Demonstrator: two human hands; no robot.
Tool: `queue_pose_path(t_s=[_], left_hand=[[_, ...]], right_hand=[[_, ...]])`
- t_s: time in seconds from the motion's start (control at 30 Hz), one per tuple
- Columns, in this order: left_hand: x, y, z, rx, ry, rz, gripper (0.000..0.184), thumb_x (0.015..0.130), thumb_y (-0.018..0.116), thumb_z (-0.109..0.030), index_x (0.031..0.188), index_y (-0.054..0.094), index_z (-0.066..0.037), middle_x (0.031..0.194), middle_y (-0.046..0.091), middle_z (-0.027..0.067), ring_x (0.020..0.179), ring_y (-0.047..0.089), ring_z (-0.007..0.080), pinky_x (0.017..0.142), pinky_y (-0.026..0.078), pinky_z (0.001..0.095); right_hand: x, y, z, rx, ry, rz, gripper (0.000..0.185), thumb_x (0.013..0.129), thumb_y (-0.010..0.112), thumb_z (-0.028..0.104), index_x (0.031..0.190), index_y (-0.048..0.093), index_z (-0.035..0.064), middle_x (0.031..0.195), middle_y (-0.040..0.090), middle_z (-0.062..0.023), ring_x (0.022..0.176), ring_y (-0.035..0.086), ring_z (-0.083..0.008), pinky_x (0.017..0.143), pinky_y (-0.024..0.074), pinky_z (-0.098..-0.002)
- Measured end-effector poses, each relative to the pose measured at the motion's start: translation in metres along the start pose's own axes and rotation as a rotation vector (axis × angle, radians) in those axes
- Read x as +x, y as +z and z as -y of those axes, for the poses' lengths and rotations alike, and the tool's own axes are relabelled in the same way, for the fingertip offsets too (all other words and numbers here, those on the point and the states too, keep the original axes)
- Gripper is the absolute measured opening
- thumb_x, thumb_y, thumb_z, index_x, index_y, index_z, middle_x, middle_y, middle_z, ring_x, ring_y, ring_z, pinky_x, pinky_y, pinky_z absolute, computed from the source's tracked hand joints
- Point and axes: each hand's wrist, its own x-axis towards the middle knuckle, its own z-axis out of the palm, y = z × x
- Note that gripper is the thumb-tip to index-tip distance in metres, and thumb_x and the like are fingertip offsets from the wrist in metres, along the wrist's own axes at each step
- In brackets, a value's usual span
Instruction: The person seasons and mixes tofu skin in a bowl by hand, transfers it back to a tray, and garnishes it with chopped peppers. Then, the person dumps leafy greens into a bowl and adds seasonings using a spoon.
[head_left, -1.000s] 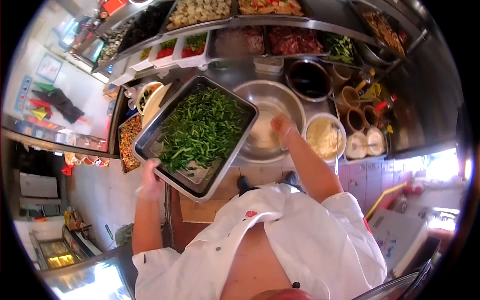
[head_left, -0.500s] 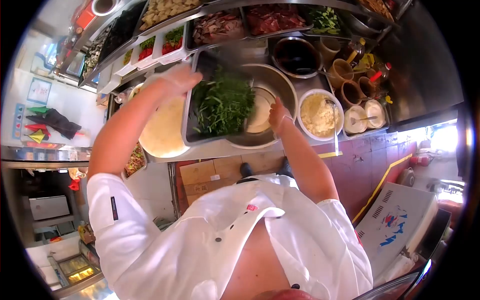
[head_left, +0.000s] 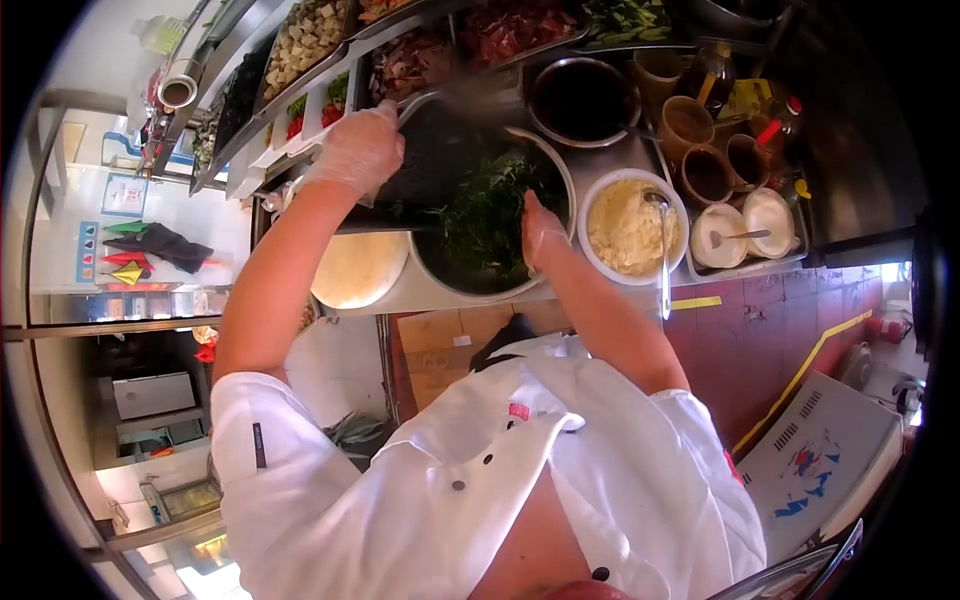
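Observation:
My left hand (head_left: 360,150), in a clear plastic glove, is closed on the left edge of a dark metal tray (head_left: 428,150). The tray is tilted over a large steel bowl (head_left: 570,190). Chopped leafy greens (head_left: 490,215) lie in the bowl and against the tray's lower end. My right hand (head_left: 543,238), also gloved, is at the right side of the greens inside the bowl; its fingers are partly hidden, so I cannot tell whether it grips any. Close to its right stands a white bowl (head_left: 628,232) of pale yellow mash with a spoon (head_left: 664,255).
A pot of dark sauce (head_left: 585,100) stands behind the steel bowl. Brown cups (head_left: 705,172) and two tubs of white paste (head_left: 720,235) are on the right. Left is a round pale yellow surface (head_left: 360,270). Trays of sliced meat (head_left: 410,62) line the back shelf.
The tray has tipped, and the greens have slid from it into the steel bowl. My left hand has risen with the tray's edge. My right hand has moved against the greens.

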Motion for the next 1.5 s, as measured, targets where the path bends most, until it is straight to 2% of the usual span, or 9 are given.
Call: queue_pose_path(t_s=[0.07,0.13,0.2,0.27,0.47,0.73,0.87,1.1,1.5], left_hand=[[0.001,0.016,-0.004,0.078,0.056,0.089,0.038,0.088,0.062,-0.018,0.119,0.054,0.002,0.091,0.069,0.0226,0.087,0.068,0.0408,0.078,0.055,0.05],[-0.002,0.006,-0.004,0.071,0.057,0.029,0.038,0.088,0.062,-0.017,0.12,0.053,0.0,0.09,0.069,0.0212,0.084,0.069,0.0404,0.076,0.055,0.0504],[-0.007,0.013,-0.004,0.057,0.08,-0.005,0.038,0.087,0.063,-0.017,0.119,0.052,-0.001,0.089,0.069,0.0207,0.083,0.069,0.0404,0.074,0.055,0.0509],[-0.015,0.029,0.0,0.065,0.096,0.025,0.041,0.086,0.064,-0.016,0.122,0.051,-0.001,0.088,0.069,0.0207,0.082,0.068,0.0401,0.072,0.055,0.0513],[-0.039,0.026,0.012,-0.053,0.095,-0.135,0.044,0.084,0.066,-0.012,0.123,0.05,-0.004,0.086,0.068,0.0205,0.079,0.067,0.0418,0.071,0.053,0.0522],[-0.077,0.022,0.053,-0.157,-0.095,-0.235,0.045,0.085,0.062,-0.013,0.128,0.049,-0.004,0.097,0.067,0.0234,0.09,0.065,0.0454,0.079,0.052,0.0514],[-0.1,0.022,0.06,-0.463,-0.245,-0.339,0.039,0.086,0.059,-0.011,0.124,0.054,-0.003,0.1,0.068,0.0235,0.095,0.065,0.0443,0.086,0.052,0.046],[-0.127,0.037,0.062,-0.811,-0.332,-0.413,0.034,0.086,0.058,-0.004,0.12,0.06,-0.001,0.101,0.071,0.0169,0.095,0.069,0.028,0.085,0.051,0.0347],[-0.149,0.122,0.126,-0.844,-0.326,-0.574,0.037,0.089,0.059,-0.009,0.126,0.057,-0.004,0.106,0.069,0.0209,0.098,0.068,0.0363,0.087,0.051,0.0409]], right_hand=[[-0.048,0.011,0.023,-0.332,0.027,-0.104,0.075,0.099,0.044,0.061,0.15,0.042,0.0058,0.151,0.046,-0.0164,0.133,0.048,-0.0342,0.106,0.0375,-0.0442],[0.009,0.005,0.001,-0.203,-0.026,-0.068,0.046,0.099,0.052,0.05,0.117,0.055,0.0083,0.11,0.054,-0.0053,0.101,0.05,-0.0216,0.086,0.0404,-0.0367],[0.016,0.008,0.0,-0.183,-0.032,-0.066,0.036,0.099,0.057,0.043,0.108,0.062,0.0087,0.101,0.061,-0.0024,0.095,0.055,-0.0176,0.082,0.0432,-0.0329],[0.01,0.006,0.002,-0.373,0.007,-0.072,0.042,0.098,0.058,0.04,0.124,0.063,0.0073,0.123,0.067,-0.0077,0.115,0.06,-0.0223,0.094,0.0458,-0.033],[-0.019,0.022,0.009,-0.653,-0.74,-0.038,0.036,0.098,0.054,0.029,0.125,0.065,0.0079,0.121,0.065,-0.0218,0.112,0.061,-0.0381,0.099,0.047,-0.045],[-0.022,0.047,0.085,-0.908,-1.63,-0.061,0.022,0.095,0.058,0.018,0.11,0.067,0.0042,0.103,0.067,-0.0177,0.1,0.063,-0.0373,0.088,0.0522,-0.0466],[-0.021,0.057,0.092,-0.965,-1.594,0.005,0.023,0.097,0.055,0.021,0.105,0.069,0.0038,0.099,0.066,-0.0176,0.096,0.063,-0.0376,0.086,0.052,-0.0466],[0.003,0.071,0.047,-1.792,-1.511,0.121,0.025,0.097,0.05,0.018,0.091,0.07,0.0047,0.094,0.069,-0.0138,0.094,0.064,-0.0338,0.083,0.0525,-0.0444],[0.008,0.07,-0.058,-2.065,-0.932,0.277,0.024,0.085,0.055,0.007,0.097,0.074,0.001,0.106,0.07,-0.0174,0.108,0.064,-0.0361,0.089,0.055,-0.0436]])
